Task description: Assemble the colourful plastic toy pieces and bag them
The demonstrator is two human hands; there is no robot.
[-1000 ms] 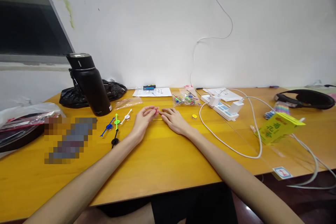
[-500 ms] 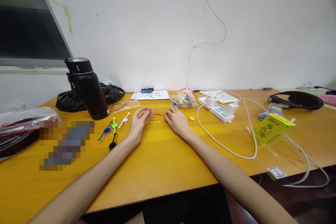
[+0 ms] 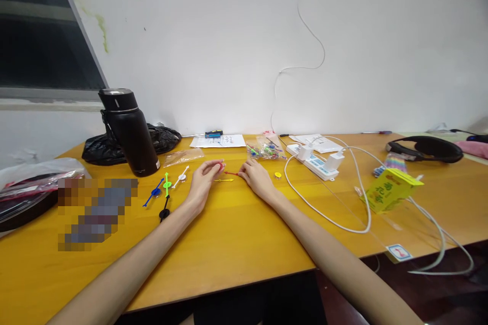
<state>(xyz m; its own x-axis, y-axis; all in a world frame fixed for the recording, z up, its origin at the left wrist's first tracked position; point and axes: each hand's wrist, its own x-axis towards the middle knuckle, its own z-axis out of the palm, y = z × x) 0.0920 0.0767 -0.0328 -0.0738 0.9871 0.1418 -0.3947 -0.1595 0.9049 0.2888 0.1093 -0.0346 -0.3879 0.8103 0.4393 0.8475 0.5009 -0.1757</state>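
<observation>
My left hand [image 3: 204, 182] is closed, with a small round red disc [image 3: 220, 166] pinched between thumb and fingertips. Opposite it, my right hand [image 3: 257, 179] holds one end of a thin red arrow [image 3: 230, 173], whose tip points left towards the disc. A small gap separates the two red parts. Between the hands a yellow arrow [image 3: 224, 180] lies on the table, and a yellow disc [image 3: 278, 175] sits right of my right hand. Left of my left hand are arrow spinners with round centres: blue [image 3: 156, 192], green [image 3: 166, 184], white [image 3: 182, 177] and black [image 3: 164, 214].
A clear bag [image 3: 267, 149] of colourful parts lies behind my hands. To the right are a white power strip [image 3: 318, 166] with looping cables and a yellow box [image 3: 391, 192]. A black bottle [image 3: 131, 137] stands left, near a black plastic bag [image 3: 99, 150]. A screwdriver [image 3: 213, 134] rests on paper.
The red arrow's tip has moved down and away from the red disc in my left hand. Both hands stay nearly in place. The view has shifted slightly.
</observation>
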